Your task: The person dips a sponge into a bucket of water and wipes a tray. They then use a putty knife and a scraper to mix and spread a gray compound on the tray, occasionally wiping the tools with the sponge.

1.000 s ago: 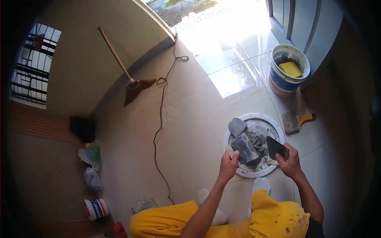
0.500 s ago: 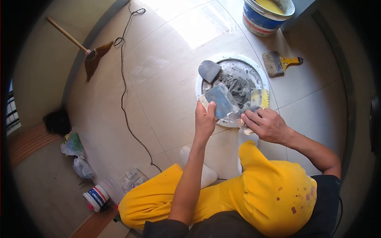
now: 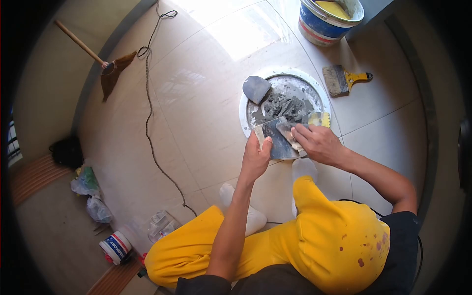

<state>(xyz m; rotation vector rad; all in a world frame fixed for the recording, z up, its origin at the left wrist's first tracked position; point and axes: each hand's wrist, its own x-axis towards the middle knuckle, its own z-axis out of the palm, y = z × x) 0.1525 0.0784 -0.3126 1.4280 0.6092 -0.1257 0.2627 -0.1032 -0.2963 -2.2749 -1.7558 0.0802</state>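
My left hand (image 3: 256,158) grips the pale edge of a flat, dark scraper (image 3: 277,142), thumb on top. In my right hand (image 3: 318,142) is a smaller, smeared scraper (image 3: 286,132), its blade lying against the face of the left one. Both are above the near side of a round tray (image 3: 243,110). Grey filler paste (image 3: 287,104) is heaped in that tray. A grey rounded scraper (image 3: 256,89) rests on its upper left rim. A yellow notched spreader (image 3: 324,119) lies at the right rim, partly hidden by my right hand.
A wide yellow-handled brush (image 3: 339,80) lies right of the tray, with a blue and white bucket (image 3: 325,23) beyond. A dark cord (image 3: 150,110) runs over the tiles. At left are a broom (image 3: 109,69), plastic bags (image 3: 86,182) and a small tub (image 3: 116,247).
My right hand has moved left and slightly up, bringing its scraper onto the left scraper's blade. The left scraper has turned and shifted slightly toward me.
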